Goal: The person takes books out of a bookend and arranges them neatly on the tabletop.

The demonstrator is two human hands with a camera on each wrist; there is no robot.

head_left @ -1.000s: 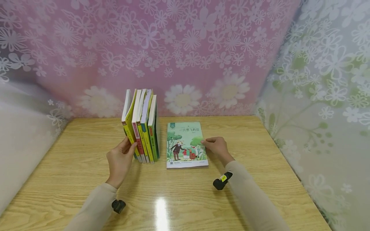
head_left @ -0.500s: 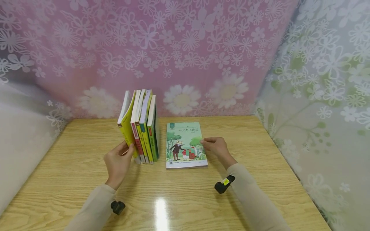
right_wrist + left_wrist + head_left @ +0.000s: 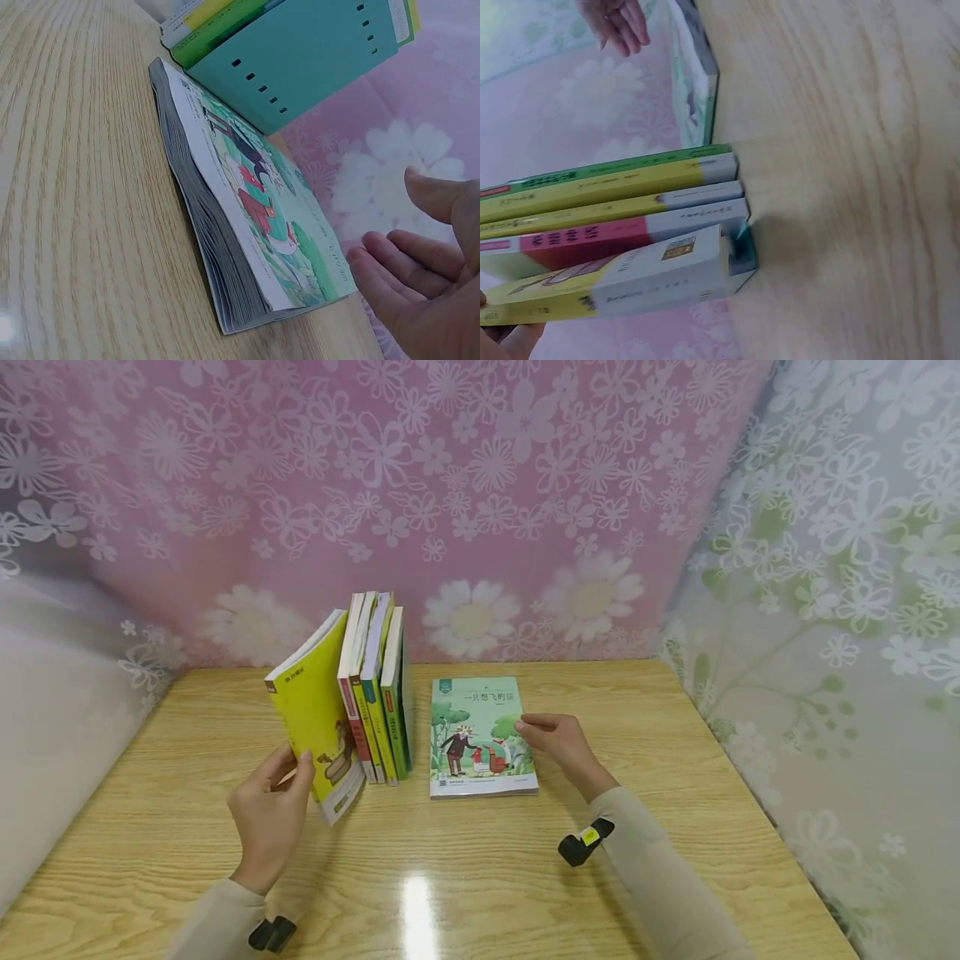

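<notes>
Yellow book (image 3: 309,710) tilts beside upright books (image 3: 377,702); mint book (image 3: 483,735) lies flat.

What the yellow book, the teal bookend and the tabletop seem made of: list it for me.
Yellow book: likely paper pages in a smooth card cover, judging by the pale page edges and printed picture.
Teal bookend: perhaps painted metal or plastic, matte, with even colour and small slots.
Tabletop: wood or wood-look laminate, slightly glossy; grain and a bright reflection show.
</notes>
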